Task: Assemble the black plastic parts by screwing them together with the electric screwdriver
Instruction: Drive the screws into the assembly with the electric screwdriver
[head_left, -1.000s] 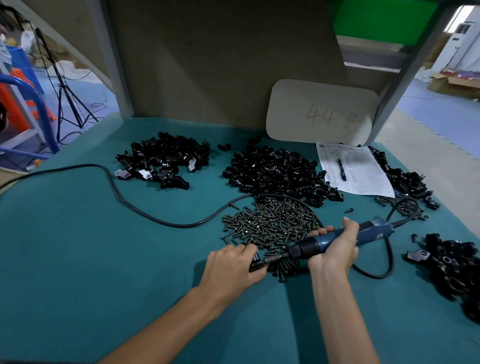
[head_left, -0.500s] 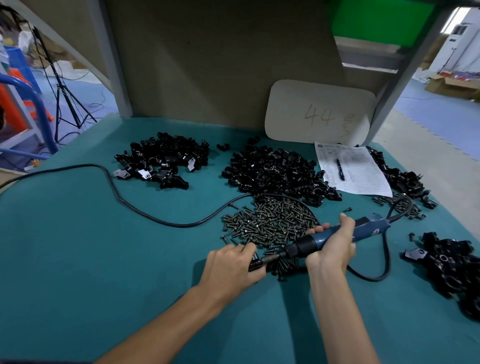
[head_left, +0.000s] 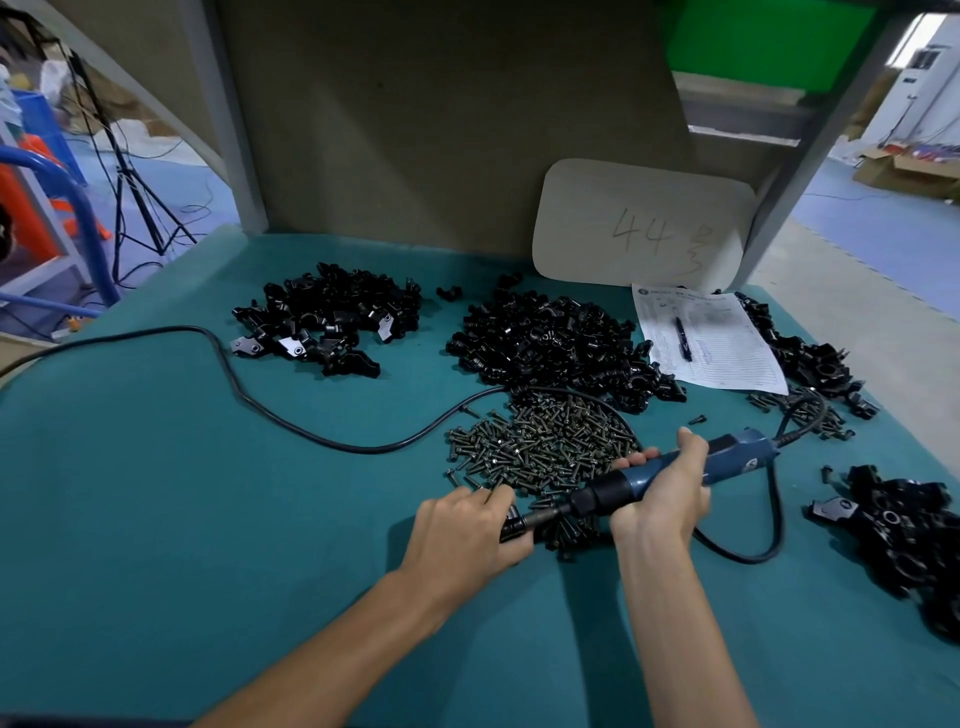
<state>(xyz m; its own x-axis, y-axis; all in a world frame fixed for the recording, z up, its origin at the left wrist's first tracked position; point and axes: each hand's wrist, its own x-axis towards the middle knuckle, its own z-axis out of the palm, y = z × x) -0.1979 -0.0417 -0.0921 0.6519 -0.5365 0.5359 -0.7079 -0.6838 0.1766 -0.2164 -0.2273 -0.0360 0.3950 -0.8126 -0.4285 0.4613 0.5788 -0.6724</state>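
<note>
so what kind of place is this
Probably a factory assembly bench: heaps of identical black plastic parts, a screw pile, and a corded electric screwdriver in the right hand, its tip at a part the left hand holds.

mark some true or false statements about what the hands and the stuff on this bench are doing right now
1. The right hand grips the electric screwdriver. True.
2. The screwdriver's tip points away from the other hand. False: it points at the black part that the left hand holds.
3. A pen lies on the paper sheet. True.
4. The screws sit in a tray. False: they lie in a loose heap directly on the table.
</note>
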